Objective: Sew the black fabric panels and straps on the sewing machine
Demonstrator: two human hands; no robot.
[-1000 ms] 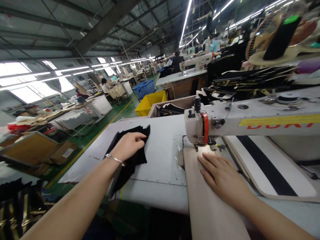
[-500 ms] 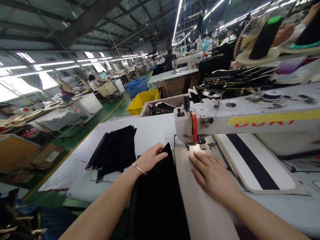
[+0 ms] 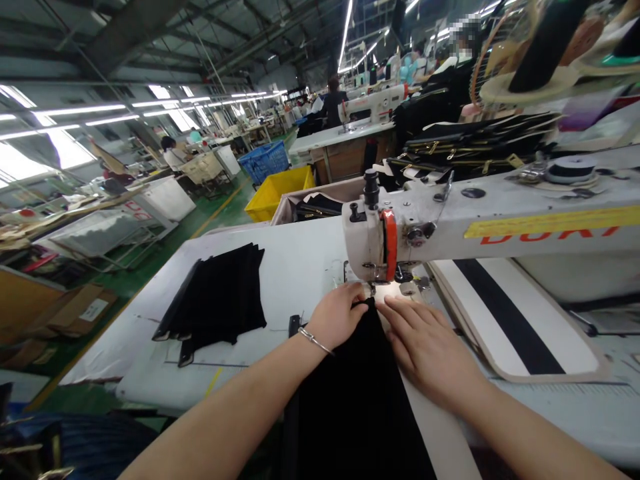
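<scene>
A long black fabric piece (image 3: 365, 407) runs from the needle area of the white sewing machine (image 3: 370, 240) down toward me, partly over a beige panel (image 3: 435, 427). My left hand (image 3: 340, 313), with a bracelet at the wrist, pinches the black piece's top corner just left of the presser foot. My right hand (image 3: 425, 340) lies flat with its fingers stretched out, on the beige panel and along the black piece's right edge, its fingertips close to the needle.
Stacked black pieces (image 3: 215, 293) lie on the left of the table. White panels with a black stripe (image 3: 520, 320) are under the machine arm. Behind are a yellow crate (image 3: 280, 190), a blue crate (image 3: 264, 161), zippered black pieces (image 3: 480, 147) and people at other stations.
My left hand has moved right with the black piece, bringing its top corner to the presser foot and over the beige panel. My right hand stays nearly in place. The view has shifted slightly.
</scene>
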